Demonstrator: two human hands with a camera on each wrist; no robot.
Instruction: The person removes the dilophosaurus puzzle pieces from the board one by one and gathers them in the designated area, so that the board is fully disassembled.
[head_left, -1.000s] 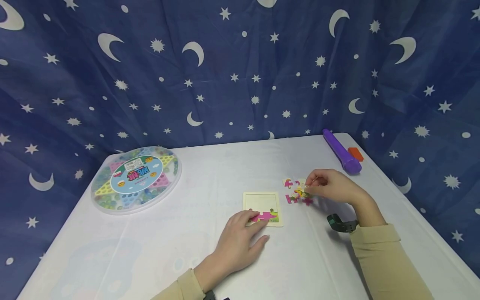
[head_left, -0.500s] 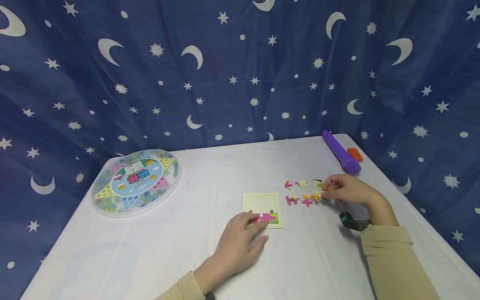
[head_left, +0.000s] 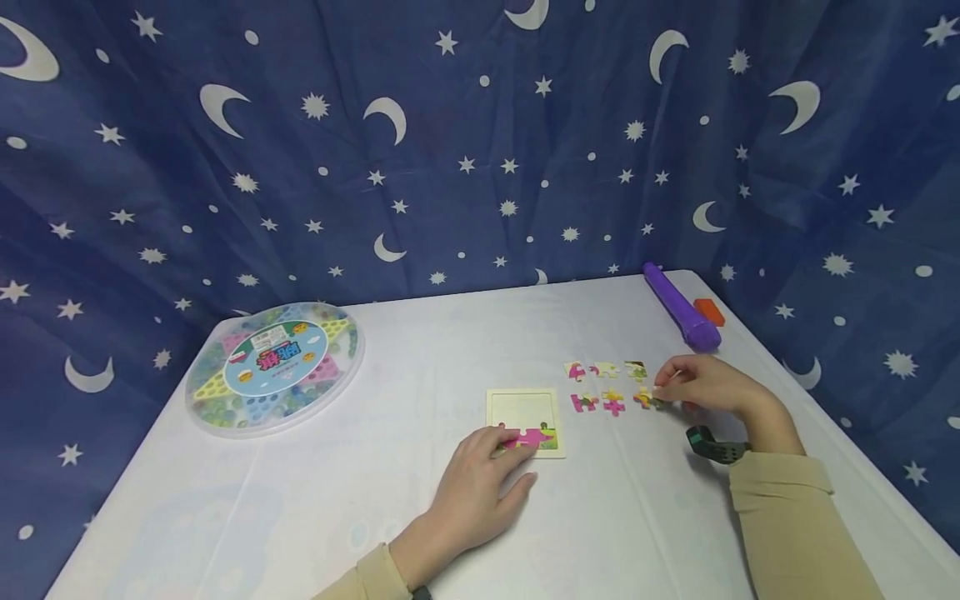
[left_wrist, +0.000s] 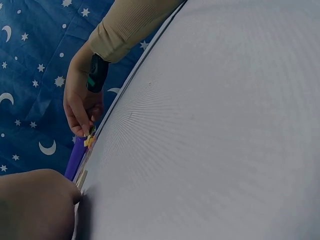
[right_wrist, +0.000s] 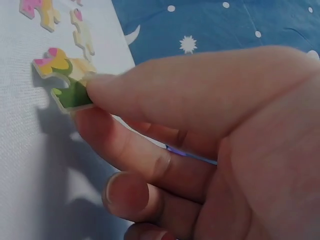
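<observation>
Yellow-green puzzle piece [right_wrist: 72, 82] is pinched by the right hand [head_left: 708, 385], while the left hand [head_left: 476, 483] rests relaxed fingers on the frame [head_left: 522, 408].

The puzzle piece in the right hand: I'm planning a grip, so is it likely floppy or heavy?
Probably stiff: the puzzle piece looks flat, pinched at one side by the fingers. Likely light, being thin and small beside them.

Head view, lower centre: the left grip [head_left: 480, 483] hides the tray's [head_left: 525, 408] lower-left corner; both sleeves [head_left: 795, 517] leave the bottom edge. Print on the round box [head_left: 258, 408], at left, is partly too small to read. Right wrist view: the right grip [right_wrist: 215, 115] covers one side of a puzzle piece [right_wrist: 76, 82]; another piece [right_wrist: 42, 13] is cropped, upper left.
</observation>
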